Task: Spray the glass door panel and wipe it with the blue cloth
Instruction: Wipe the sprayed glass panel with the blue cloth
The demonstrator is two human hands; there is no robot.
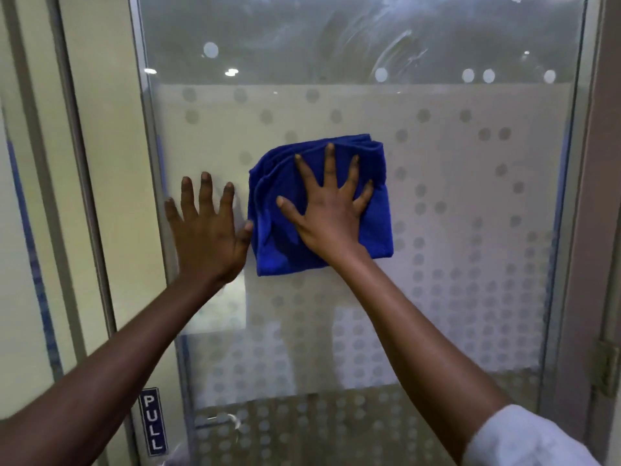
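The glass door panel [453, 203] fills the view, frosted with a dot pattern in its middle and lower part and clear at the top, where wipe streaks show. A folded blue cloth [275, 243] lies flat against the frosted band at the centre. My right hand [331, 210] presses on the cloth with fingers spread wide. My left hand [206, 230] rests flat on the bare glass just left of the cloth, fingers apart, its thumb almost touching the cloth's edge. No spray bottle is in view.
The door's metal frame [148, 203] runs down the left, with a blue "PULL" sign [154, 421] low on it and a handle [221, 419] beside it. A hinge [606, 368] sits on the right frame. A cream wall panel lies to the left.
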